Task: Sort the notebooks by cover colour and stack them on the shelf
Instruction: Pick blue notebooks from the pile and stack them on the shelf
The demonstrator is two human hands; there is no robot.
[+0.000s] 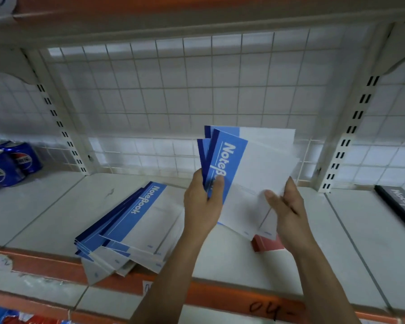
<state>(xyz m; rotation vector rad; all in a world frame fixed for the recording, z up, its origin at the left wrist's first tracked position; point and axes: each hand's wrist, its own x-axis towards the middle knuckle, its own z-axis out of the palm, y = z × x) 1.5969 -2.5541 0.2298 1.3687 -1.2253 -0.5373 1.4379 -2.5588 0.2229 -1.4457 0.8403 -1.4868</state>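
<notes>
We hold a fan of notebooks [248, 164] at centre frame, each white with a blue band reading "NoteBook". Our left hand [201, 202] grips the blue edge, thumb across the cover. Our right hand [288, 211] pinches the white lower corner, thumb on top. A loose blue stack [131, 220] lies lower left on the white shelf [45, 206], overhanging its orange strip [220, 293]. A red notebook [267, 244] shows beneath the right hand, and a black notebook [400, 206] lies at the right edge. Far left, cola cans [7, 164] stand before the wire grid [173, 90].

We are in a shop: a white shelf [56, 206] with slotted uprights [351, 129], wire-grid back [185, 90], orange label strips [220, 293], cola cans [7, 164] far left.
</notes>
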